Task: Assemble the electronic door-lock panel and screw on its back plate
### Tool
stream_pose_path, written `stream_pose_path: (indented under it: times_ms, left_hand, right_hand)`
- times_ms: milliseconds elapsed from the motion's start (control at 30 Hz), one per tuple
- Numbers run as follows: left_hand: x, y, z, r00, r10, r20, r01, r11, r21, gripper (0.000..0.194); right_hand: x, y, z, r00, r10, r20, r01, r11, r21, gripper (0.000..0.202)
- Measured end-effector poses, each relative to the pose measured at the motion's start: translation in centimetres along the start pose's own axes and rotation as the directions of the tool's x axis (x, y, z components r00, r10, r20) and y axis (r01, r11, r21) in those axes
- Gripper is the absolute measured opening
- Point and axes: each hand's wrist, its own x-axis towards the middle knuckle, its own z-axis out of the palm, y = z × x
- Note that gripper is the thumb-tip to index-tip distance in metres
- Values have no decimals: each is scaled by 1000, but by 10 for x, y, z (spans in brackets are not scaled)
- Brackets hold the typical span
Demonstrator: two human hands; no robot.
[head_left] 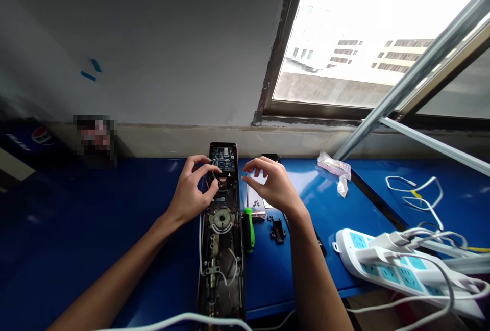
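A long dark lock-like housing (240, 203) lies open on the blue table, its inside facing up. At its far end sits a blue circuit board (223, 159), with a small reddish-brown part (222, 183) below it. My left hand (191, 188) reaches over the housing's left edge beside the board and some thin wires. Its thumb and index fingertips are apart; whether they touch a wire is hard to see. My right hand (273, 183) hovers just right of the housing, fingers curved and a gap between thumb and fingertips. A round metal disc (222, 219) is nearer me.
Right of the housing lie a green-and-black screwdriver (248, 229), small screws (256, 203) and a black plastic bracket (278, 230). A white power strip (383, 264) with plugs and cables stands at right. A crumpled plastic packet (335, 165) lies near the metal frame (417, 66).
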Motion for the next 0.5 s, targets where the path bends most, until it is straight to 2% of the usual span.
stream_pose_path:
  times_ms: [100, 200, 300, 400, 467, 500]
  left_hand:
    - [6, 0, -2, 999, 23, 45, -24, 999, 31, 23]
    - [12, -1, -6, 996, 35, 81, -40, 997, 65, 27]
    - [15, 3, -9, 995, 83, 54, -88, 992, 89, 26]
    - [18, 20, -6, 979, 195, 62, -200, 977, 76, 21]
    - [20, 35, 1, 953, 268, 141, -274, 961, 26, 19]
    - [20, 43, 6, 924, 313, 219, -318, 948, -15, 19]
  right_hand:
    - [-7, 2, -9, 999, 29, 25, -29, 999, -14, 9]
    - [-13, 1, -19, 978, 132, 159, -128, 991, -41, 8]
    - [-20, 5, -31, 918, 263, 297, -242, 964, -108, 6]
    - [-28, 15, -40, 844, 400, 357, -342, 914, -218, 9]
    - [-34, 22, -41, 779, 499, 379, -405, 862, -304, 15]
    - [-36, 25, -40, 750, 539, 384, -427, 837, -340, 19]
